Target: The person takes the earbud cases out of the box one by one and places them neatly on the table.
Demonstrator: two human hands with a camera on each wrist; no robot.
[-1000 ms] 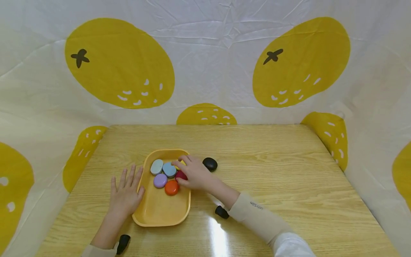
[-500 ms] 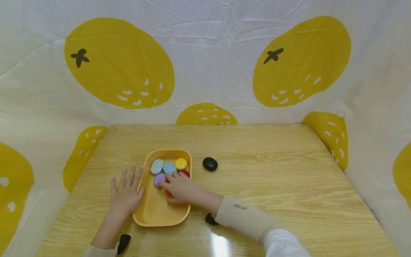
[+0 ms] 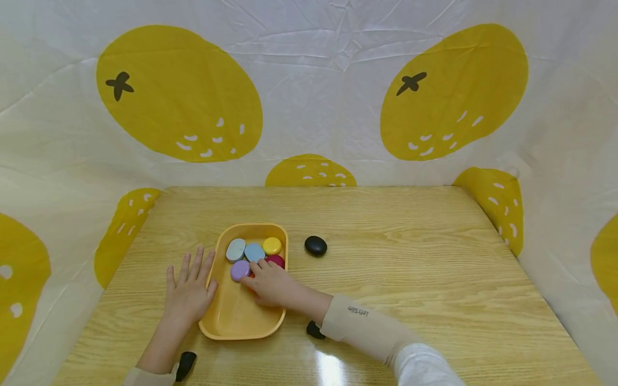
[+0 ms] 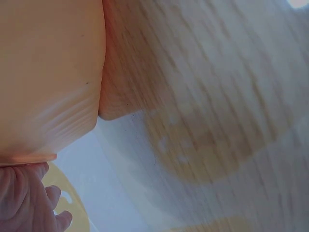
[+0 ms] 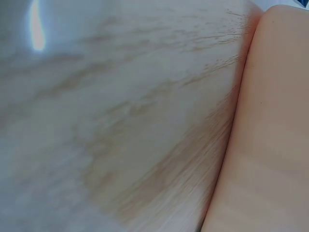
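Observation:
In the head view an orange-yellow plastic tray [image 3: 236, 319] holds several smooth pebble-like pieces. My right hand [image 3: 272, 284] reaches over its right rim and grips an orange piece [image 3: 251, 275], mostly covered by the fingers. Left of those fingers sits a purple piece [image 3: 239, 271]. Behind are a dark red piece [image 3: 276, 260], a light blue one [image 3: 254, 252], a pale grey one [image 3: 236, 250] and a yellow one [image 3: 272, 246]. My left hand [image 3: 190, 295] lies with fingers straight and spread along the tray's left side, thumb at the rim.
A black pebble-like piece [image 3: 316, 246] lies on the wooden table [image 3: 410, 257], right of the tray. Patterned fabric [image 3: 318, 107] stands behind the table and at both sides. The tray's outer wall [image 5: 265, 121] takes up the right part of the right wrist view.
My right hand has moved from the yellow and dark red pieces towards the front left, onto the orange piece, and its fingers have drawn in. My left hand stays put.

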